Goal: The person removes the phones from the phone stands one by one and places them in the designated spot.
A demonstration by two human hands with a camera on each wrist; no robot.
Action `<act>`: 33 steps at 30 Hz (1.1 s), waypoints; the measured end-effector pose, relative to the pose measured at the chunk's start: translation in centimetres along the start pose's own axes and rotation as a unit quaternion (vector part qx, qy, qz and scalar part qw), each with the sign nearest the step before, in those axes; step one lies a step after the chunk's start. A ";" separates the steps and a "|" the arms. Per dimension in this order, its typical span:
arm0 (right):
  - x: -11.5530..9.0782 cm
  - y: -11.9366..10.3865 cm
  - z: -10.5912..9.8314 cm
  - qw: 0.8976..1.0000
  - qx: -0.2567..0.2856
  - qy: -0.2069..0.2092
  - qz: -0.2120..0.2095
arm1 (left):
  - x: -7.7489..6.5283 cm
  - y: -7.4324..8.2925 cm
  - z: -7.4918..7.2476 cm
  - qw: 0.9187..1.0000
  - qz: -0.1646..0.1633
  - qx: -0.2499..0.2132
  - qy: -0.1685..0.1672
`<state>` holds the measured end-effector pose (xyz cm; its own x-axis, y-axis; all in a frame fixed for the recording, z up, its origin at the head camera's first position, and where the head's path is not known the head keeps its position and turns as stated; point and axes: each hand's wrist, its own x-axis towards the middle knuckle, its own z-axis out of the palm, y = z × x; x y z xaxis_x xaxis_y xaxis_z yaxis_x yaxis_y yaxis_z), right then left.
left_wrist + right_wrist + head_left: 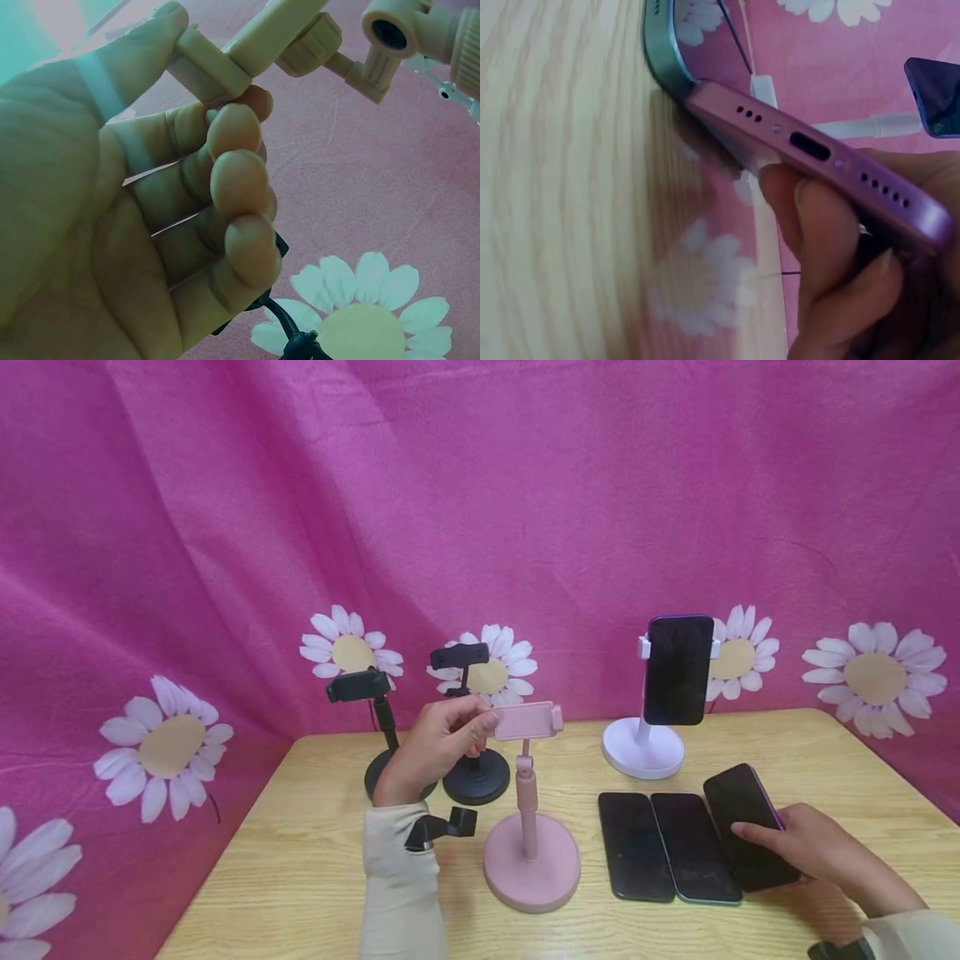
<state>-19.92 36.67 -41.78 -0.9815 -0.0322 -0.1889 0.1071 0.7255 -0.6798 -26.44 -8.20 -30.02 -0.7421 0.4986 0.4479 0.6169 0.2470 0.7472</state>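
Observation:
My left hand (438, 743) pinches the left end of the clamp on a pink phone stand (531, 860). In the left wrist view, the thumb and forefinger grip the clamp's end piece (210, 71), while the other fingers curl below it. My right hand (821, 852) holds a smartphone (750, 827) by its right side, thumb over the dark screen. The right wrist view shows its purple-pink bottom edge (810, 146) with a charging port, tilted up off the wood. Two more phones lie flat beside it, a left one (636, 847) and a middle one (696, 847).
A white stand (643, 750) at the back right carries an upright phone (678, 670). Two black stands stand at the back left, one (360, 687) partly behind my left arm, the other (477, 777) behind my hand. A pink flowered cloth (480, 527) hangs behind the wooden table (300, 860).

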 end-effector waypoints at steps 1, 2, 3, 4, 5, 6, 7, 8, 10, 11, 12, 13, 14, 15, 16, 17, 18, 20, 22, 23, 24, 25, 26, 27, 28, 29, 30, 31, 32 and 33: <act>0.0 0.2 0.0 1.000 -0.001 0.001 -0.001 | 0.0 0.0 0.0 1.000 0.000 0.000 0.000; 0.0 0.3 0.0 1.000 -0.001 0.000 0.001 | 0.0 0.0 0.0 1.000 0.000 0.001 0.000; -0.1 0.4 0.0 1.000 -0.001 0.000 0.003 | 0.1 0.0 -0.1 1.000 0.000 0.001 0.000; -0.1 0.4 0.0 1.000 0.000 0.001 0.005 | 0.1 0.1 -0.1 1.000 -0.001 0.001 0.000; -0.1 0.5 0.0 1.000 0.000 0.001 0.006 | 0.1 0.1 -0.1 1.000 -0.001 0.001 0.000; -0.1 0.5 0.0 1.000 -0.002 0.000 0.005 | 0.1 0.1 -0.1 1.000 -0.001 0.001 0.000; -0.1 0.6 0.0 1.000 -0.001 -0.002 0.007 | 0.1 0.1 -0.1 1.000 -0.001 0.000 0.000; -0.2 0.6 0.0 1.000 0.001 -0.005 0.008 | 0.1 0.1 0.0 1.000 -0.002 0.000 -0.001; -0.2 0.7 0.1 1.000 0.003 -0.012 0.012 | 0.1 0.1 0.0 1.000 -0.003 -0.001 -0.002; -0.2 0.7 0.1 1.000 0.004 -0.015 0.013 | 0.1 0.2 0.0 1.000 -0.003 0.000 -0.002; -0.2 0.8 0.1 1.000 0.006 -0.017 0.015 | 0.1 0.2 0.0 1.000 -0.003 0.000 -0.002; -0.2 0.8 0.2 1.000 0.008 -0.019 0.018 | 0.1 0.2 0.0 1.000 -0.003 0.000 -0.003; -0.2 0.8 0.2 1.000 0.010 -0.021 0.019 | 0.1 0.2 0.0 1.000 -0.002 0.001 -0.003; -0.2 0.9 0.2 1.000 0.012 -0.022 0.019 | 0.1 0.2 0.0 1.000 -0.001 0.001 -0.003; -0.2 0.9 0.2 1.000 0.012 -0.021 0.018 | 0.1 0.2 0.0 1.000 0.000 0.001 -0.004; -0.2 0.9 0.2 1.000 0.013 -0.021 0.018 | 0.1 0.2 0.0 1.000 0.002 0.001 -0.004; -0.2 0.9 0.2 0.999 0.014 -0.021 0.019 | 0.1 0.2 0.0 1.000 0.003 0.001 -0.004; -0.1 0.9 0.2 1.000 0.004 -0.018 0.015 | 0.0 0.2 -0.1 1.000 0.003 0.000 -0.004; -0.1 0.7 0.2 1.000 -0.019 -0.013 0.017 | 0.0 0.3 -0.1 1.000 0.002 -0.001 -0.004; -0.1 0.6 0.2 0.999 -0.032 -0.011 0.018 | 0.0 0.3 -0.1 1.000 0.000 0.000 -0.004; -0.1 0.6 0.2 0.999 -0.049 -0.007 0.018 | -0.1 0.4 -0.1 1.000 -0.001 0.000 -0.004; -0.1 0.5 0.2 0.998 -0.067 -0.004 0.018 | -0.1 0.4 -0.1 1.000 -0.004 0.001 -0.003; -0.2 0.4 0.1 0.997 -0.080 -0.002 0.021 | -0.1 0.4 -0.1 1.000 -0.005 0.002 -0.003; -0.2 0.3 0.1 0.995 -0.096 0.001 0.023 | -0.2 0.3 -0.1 1.000 -0.007 0.003 -0.003; -0.3 0.3 0.1 0.994 -0.108 0.004 0.024 | -0.2 0.3 -0.1 1.000 -0.008 0.004 -0.003; -0.3 0.4 0.0 0.992 -0.121 0.008 0.022 | -0.2 0.3 -0.1 1.000 -0.008 0.004 -0.003; -0.3 0.4 0.0 0.991 -0.132 0.010 0.022 | -0.2 0.2 -0.2 1.000 -0.010 0.005 -0.003; -0.2 0.6 0.0 0.989 -0.143 0.012 0.022 | -0.2 0.2 -0.1 1.000 -0.012 0.004 -0.003; -0.2 0.7 0.0 0.988 -0.153 0.016 0.021 | -0.2 0.2 -0.1 1.000 -0.013 0.004 -0.003; -0.2 0.9 0.1 0.986 -0.162 0.020 0.020 | -0.2 0.2 -0.1 1.000 -0.014 0.004 -0.003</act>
<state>-19.66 37.25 -42.38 -0.9836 0.0223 -0.1789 0.0951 0.9072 -0.4099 -26.19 -8.36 -29.90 -0.7570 0.4970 0.4242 0.5987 0.2678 0.7548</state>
